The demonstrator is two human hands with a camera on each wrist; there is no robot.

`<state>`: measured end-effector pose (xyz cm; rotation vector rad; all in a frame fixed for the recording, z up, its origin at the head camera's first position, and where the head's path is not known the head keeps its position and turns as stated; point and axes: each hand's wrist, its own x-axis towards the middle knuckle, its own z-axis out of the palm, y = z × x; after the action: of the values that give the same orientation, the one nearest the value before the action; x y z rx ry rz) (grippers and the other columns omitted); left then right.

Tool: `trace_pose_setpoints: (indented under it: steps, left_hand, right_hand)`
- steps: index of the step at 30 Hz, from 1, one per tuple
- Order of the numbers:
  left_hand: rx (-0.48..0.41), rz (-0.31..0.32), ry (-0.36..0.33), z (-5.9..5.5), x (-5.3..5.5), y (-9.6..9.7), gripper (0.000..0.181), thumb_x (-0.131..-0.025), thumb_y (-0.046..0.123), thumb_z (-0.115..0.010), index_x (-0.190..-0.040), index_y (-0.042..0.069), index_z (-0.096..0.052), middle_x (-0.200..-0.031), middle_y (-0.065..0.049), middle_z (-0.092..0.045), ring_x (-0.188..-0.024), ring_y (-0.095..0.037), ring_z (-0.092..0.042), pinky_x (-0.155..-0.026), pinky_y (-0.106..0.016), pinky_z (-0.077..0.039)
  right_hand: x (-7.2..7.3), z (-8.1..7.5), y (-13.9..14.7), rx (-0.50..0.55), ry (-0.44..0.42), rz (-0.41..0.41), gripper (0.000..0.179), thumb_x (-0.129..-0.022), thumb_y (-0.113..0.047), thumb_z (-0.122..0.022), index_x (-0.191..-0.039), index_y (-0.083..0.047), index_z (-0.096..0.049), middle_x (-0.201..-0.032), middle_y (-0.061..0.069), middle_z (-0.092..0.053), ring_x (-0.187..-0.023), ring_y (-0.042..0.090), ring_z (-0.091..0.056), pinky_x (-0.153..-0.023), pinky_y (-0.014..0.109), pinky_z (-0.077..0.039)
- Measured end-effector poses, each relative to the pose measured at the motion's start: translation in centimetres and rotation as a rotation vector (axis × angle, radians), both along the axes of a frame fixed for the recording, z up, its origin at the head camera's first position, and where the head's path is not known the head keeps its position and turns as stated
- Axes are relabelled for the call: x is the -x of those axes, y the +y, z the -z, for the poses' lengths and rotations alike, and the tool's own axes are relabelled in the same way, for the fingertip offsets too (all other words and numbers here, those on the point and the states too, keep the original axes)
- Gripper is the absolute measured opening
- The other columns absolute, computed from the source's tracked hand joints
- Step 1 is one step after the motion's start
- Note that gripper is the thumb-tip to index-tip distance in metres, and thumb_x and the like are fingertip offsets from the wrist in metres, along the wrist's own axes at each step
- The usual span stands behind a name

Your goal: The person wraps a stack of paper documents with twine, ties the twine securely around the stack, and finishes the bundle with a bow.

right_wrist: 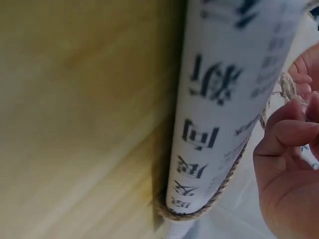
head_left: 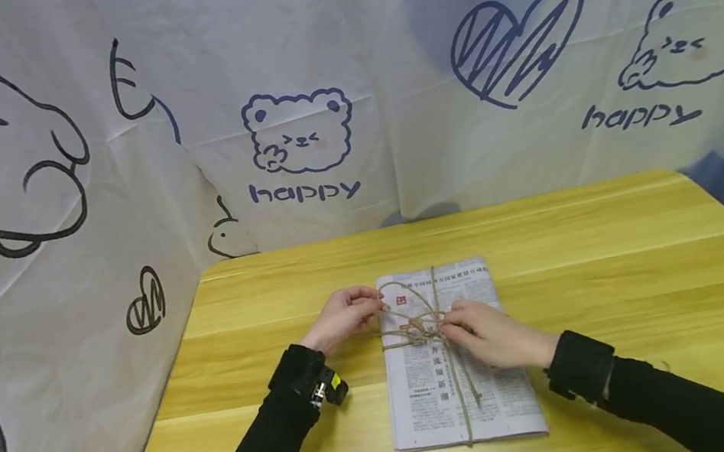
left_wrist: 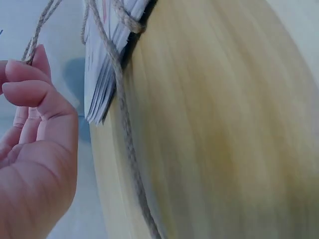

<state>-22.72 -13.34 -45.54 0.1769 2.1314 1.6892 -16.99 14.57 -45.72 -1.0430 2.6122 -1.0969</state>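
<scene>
A folded stack of newspapers point(head_left: 422, 403) lies on the table, bound crosswise with brown twine point(head_left: 466, 412). The twine's knot and loops gather near the upper middle of the top sheet. My left hand point(head_left: 345, 317) pinches a loop of the twine between thumb and fingertips at the stack's left edge; the left wrist view shows this twine point(left_wrist: 36, 40) rising from the fingertips. Over the knot, my right hand point(head_left: 491, 331) pinches twine with thumb and index finger. In the right wrist view, the twine point(right_wrist: 288, 87) shows by the right fingertips, and the stack's printed folded edge point(right_wrist: 209, 114) faces the camera.
The yellow wood-grain table point(head_left: 620, 282) extends around the stack on all sides. A white cloth point(head_left: 391, 36) with drawn bears and hearts hangs behind and to the left. A loose twine end point(left_wrist: 132, 154) hangs over the table in the left wrist view.
</scene>
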Motion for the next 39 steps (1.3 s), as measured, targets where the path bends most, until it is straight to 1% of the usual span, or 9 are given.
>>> trace_pose_setpoints:
  steps: [4, 7, 10, 15, 20, 23, 29, 32, 39]
  left_hand:
    - [0.043, -0.020, 0.021, 0.2, -0.1, 0.0, 0.030, -0.098, 0.010, -0.061, -0.123, -0.007, -0.062, -0.097, -0.008, -0.072, -0.071, -0.013, -0.050, -0.064, -0.023, -0.041]
    - [0.097, -0.016, 0.056, 0.2, -0.2, 0.0, 0.028, -0.098, 0.009, -0.061, -0.121, -0.006, -0.064, -0.101, -0.014, -0.073, -0.072, -0.013, -0.053, -0.066, -0.023, -0.045]
    - [0.156, 0.008, 0.114, 0.2, -0.3, 0.0, 0.026, -0.098, 0.009, -0.061, -0.119, -0.005, -0.065, -0.105, -0.019, -0.072, -0.075, -0.015, -0.057, -0.068, -0.024, -0.048]
    - [0.285, 0.049, 0.242, 0.3, -0.3, -0.2, 0.024, -0.097, 0.009, -0.060, -0.116, -0.003, -0.069, -0.102, -0.018, -0.072, -0.082, -0.017, -0.061, -0.071, -0.023, -0.047]
    - [0.417, 0.092, 0.343, 0.0, -0.5, -0.8, 0.022, -0.097, 0.010, -0.061, -0.114, 0.000, -0.072, -0.099, -0.013, -0.072, -0.081, -0.013, -0.057, -0.072, -0.025, -0.045]
    - [0.475, 0.119, 0.374, -0.2, -0.8, -1.3, 0.023, -0.098, 0.010, -0.061, -0.116, 0.002, -0.073, -0.101, -0.012, -0.072, -0.080, -0.013, -0.055, -0.072, -0.026, -0.044]
    - [0.547, 0.141, 0.408, -0.3, -1.3, -2.3, 0.023, -0.099, 0.009, -0.061, -0.118, 0.003, -0.074, -0.105, -0.012, -0.073, -0.080, -0.013, -0.057, -0.070, -0.024, -0.045]
    - [0.552, 0.157, 0.417, -0.2, -1.5, -2.7, 0.024, -0.099, 0.008, -0.061, -0.119, 0.003, -0.073, -0.105, -0.013, -0.073, -0.076, -0.012, -0.056, -0.066, -0.023, -0.045]
    - [0.538, 0.174, 0.397, -0.1, -2.1, -3.8, 0.026, -0.100, 0.008, -0.059, -0.123, 0.003, -0.071, -0.102, -0.013, -0.072, -0.069, -0.012, -0.052, -0.061, -0.023, -0.041]
  right_hand:
    - [-0.2, -0.2, 0.7, 0.050, -0.149, 0.037, 0.038, -0.110, -0.021, -0.043, -0.080, -0.005, -0.059, -0.065, -0.002, -0.046, -0.054, 0.003, -0.039, -0.059, 0.022, -0.037]
    - [-0.3, -0.4, 1.1, 0.072, -0.227, 0.060, 0.037, -0.110, -0.021, -0.041, -0.085, -0.004, -0.060, -0.069, 0.005, -0.057, -0.055, 0.008, -0.048, -0.057, 0.024, -0.042]
    - [-0.6, -0.6, 1.1, 0.059, -0.291, 0.084, 0.036, -0.111, -0.023, -0.037, -0.093, -0.002, -0.059, -0.075, 0.009, -0.063, -0.058, 0.014, -0.055, -0.055, 0.026, -0.047]
    - [-0.7, -0.7, 1.2, 0.052, -0.322, 0.137, 0.039, -0.112, -0.025, -0.032, -0.099, 0.000, -0.059, -0.073, 0.009, -0.063, -0.055, 0.013, -0.052, -0.053, 0.026, -0.046]
    - [-0.3, -0.6, 1.8, 0.095, -0.366, 0.200, 0.047, -0.112, -0.025, -0.031, -0.090, 0.003, -0.062, -0.059, 0.005, -0.059, -0.045, 0.009, -0.043, -0.048, 0.025, -0.040]
    - [-0.1, -0.5, 2.4, 0.126, -0.425, 0.233, 0.049, -0.112, -0.024, -0.031, -0.080, 0.001, -0.057, -0.054, 0.002, -0.057, -0.042, 0.009, -0.043, -0.045, 0.026, -0.040]
    - [0.3, -0.4, 3.8, 0.165, -0.529, 0.312, 0.043, -0.111, -0.023, -0.032, -0.072, -0.010, -0.046, -0.051, -0.003, -0.053, -0.043, 0.010, -0.044, -0.045, 0.026, -0.041]
    - [0.5, -0.4, 4.5, 0.179, -0.575, 0.319, 0.042, -0.111, -0.023, -0.032, -0.071, -0.012, -0.044, -0.051, -0.004, -0.051, -0.044, 0.008, -0.043, -0.047, 0.024, -0.039]
    - [0.8, -0.3, 6.1, 0.204, -0.687, 0.304, 0.046, -0.110, -0.027, -0.034, -0.066, -0.015, -0.039, -0.053, -0.006, -0.049, -0.046, 0.006, -0.041, -0.048, 0.020, -0.035]
